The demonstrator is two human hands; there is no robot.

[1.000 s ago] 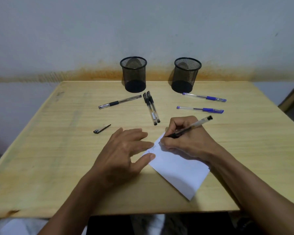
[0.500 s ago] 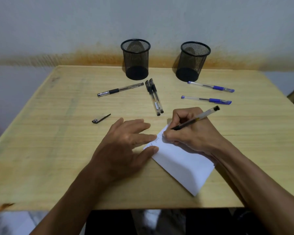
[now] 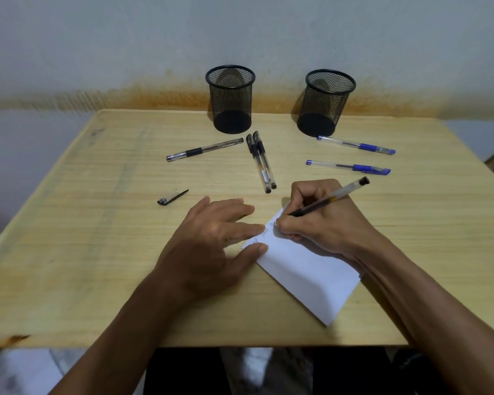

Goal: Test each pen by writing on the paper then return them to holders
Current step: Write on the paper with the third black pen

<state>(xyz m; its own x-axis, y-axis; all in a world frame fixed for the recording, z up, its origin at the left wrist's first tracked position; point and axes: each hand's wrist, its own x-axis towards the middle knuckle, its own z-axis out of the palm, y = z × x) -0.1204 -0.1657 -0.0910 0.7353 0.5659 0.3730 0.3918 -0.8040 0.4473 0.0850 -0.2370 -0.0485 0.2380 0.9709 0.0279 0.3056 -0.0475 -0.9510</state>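
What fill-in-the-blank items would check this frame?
1. The right hand writes on the paper with a ____ pen.
2. Both mesh holders contain ____ pens.
3. ____ blue pens lie on the table.
4. The left hand presses on the ____.

Missing: black; no; two; paper

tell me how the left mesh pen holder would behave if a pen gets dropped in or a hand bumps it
The left mesh holder looks empty and is thin wire mesh, so it is probably light and may slide or tip if knocked. Its solid dark base should steady it somewhat. Standing taller than wide, it could lean when a long pen rests against the rim.
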